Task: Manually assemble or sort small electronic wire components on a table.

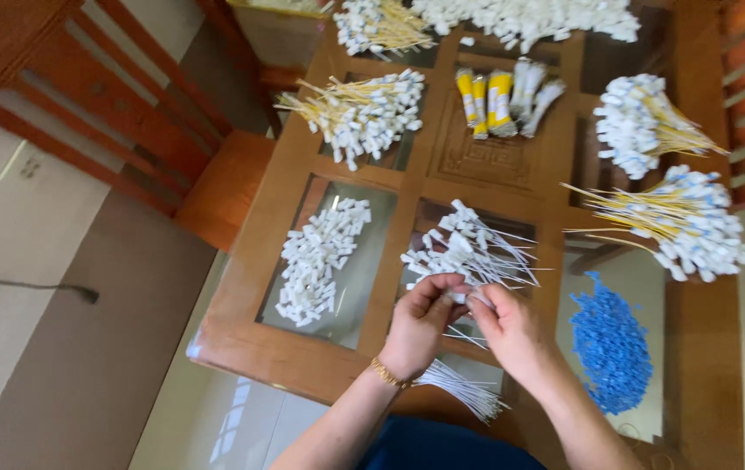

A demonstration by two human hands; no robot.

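My left hand (pixel 422 320) and my right hand (pixel 507 324) meet over the near middle of a wooden table with glass panes (pixel 242 339). Together they pinch a small white piece with a thin white strand (pixel 461 298). Just beyond the fingers lies a loose pile of white tags with thin strands (pixel 470 252). A bunch of bare white strands (pixel 464 390) lies under my left wrist, which wears a gold bracelet. A heap of small white blocks (pixel 320 259) sits to the left. A heap of small blue pieces (pixel 610 344) lies to the right.
Bundles of white tags on yellow strands lie at the back left (pixel 364 109), far back (pixel 379 24) and right (pixel 677 218), (pixel 642 122). Yellow and white packs (pixel 503 100) rest at the centre back. A wooden chair (pixel 111 96) stands left of the table.
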